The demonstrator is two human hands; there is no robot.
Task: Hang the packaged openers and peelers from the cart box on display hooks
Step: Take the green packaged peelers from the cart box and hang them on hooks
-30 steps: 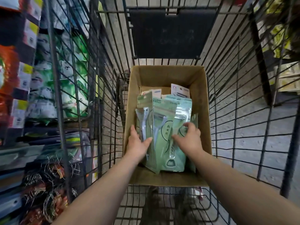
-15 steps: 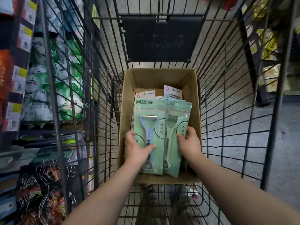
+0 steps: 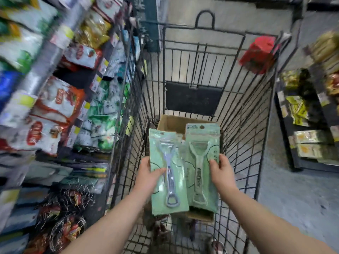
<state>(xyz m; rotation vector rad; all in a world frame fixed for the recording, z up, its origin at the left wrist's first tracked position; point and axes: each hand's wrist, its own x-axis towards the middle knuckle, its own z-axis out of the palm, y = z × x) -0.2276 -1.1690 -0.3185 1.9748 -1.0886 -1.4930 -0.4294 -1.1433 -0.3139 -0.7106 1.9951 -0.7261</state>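
My left hand (image 3: 149,177) grips a pale green pack (image 3: 165,153) with a grey peeler-opener inside, thumb across its front. My right hand (image 3: 221,173) holds a second green pack (image 3: 200,149) with a white peeler, fingers on its right edge. Both packs are raised upright above the brown cardboard box (image 3: 170,122) in the wire cart (image 3: 244,136). The packs hide most of the box and whatever lies in it. The picture is blurred by motion.
Shelves of bagged goods (image 3: 60,99) line the left side, right against the cart's wire wall. A red bag (image 3: 256,54) hangs at the cart's far right corner. Another rack (image 3: 311,125) stands to the right across bare concrete floor (image 3: 293,198).
Both hands have lifted the two green packs up out of the box and spread them apart. The view has tilted upward, showing more of the shelves and the cart's far end.
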